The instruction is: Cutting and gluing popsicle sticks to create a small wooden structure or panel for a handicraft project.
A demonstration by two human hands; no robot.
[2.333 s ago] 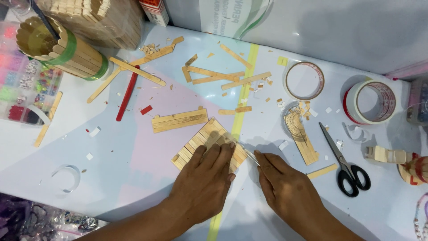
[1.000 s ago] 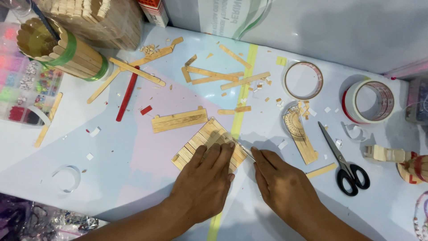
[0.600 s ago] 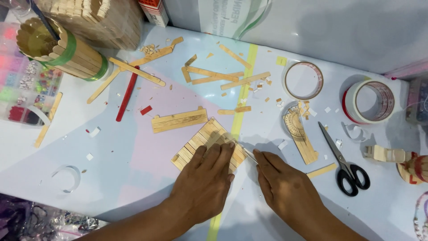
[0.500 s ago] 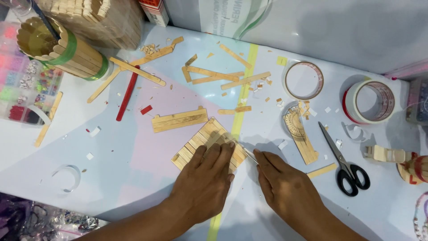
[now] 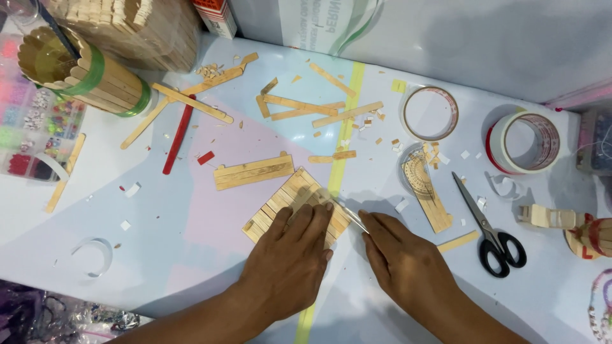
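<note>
The left hand (image 5: 290, 264) is lying flat, fingers spread, pressing on a panel of wooden sticks (image 5: 294, 202) just beyond its palm. The right hand (image 5: 408, 261) is resting beside it, fingers loosely curled, touching a thin clear strip (image 5: 349, 213) at the panel's edge. Bare table (image 5: 159, 255) is lying open leftward; scissors (image 5: 491, 226) are lying rightward.

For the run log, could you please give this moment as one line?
left hand: flat on stick panel | right hand: beside panel edge, fingers on table | scissors: idle
</note>
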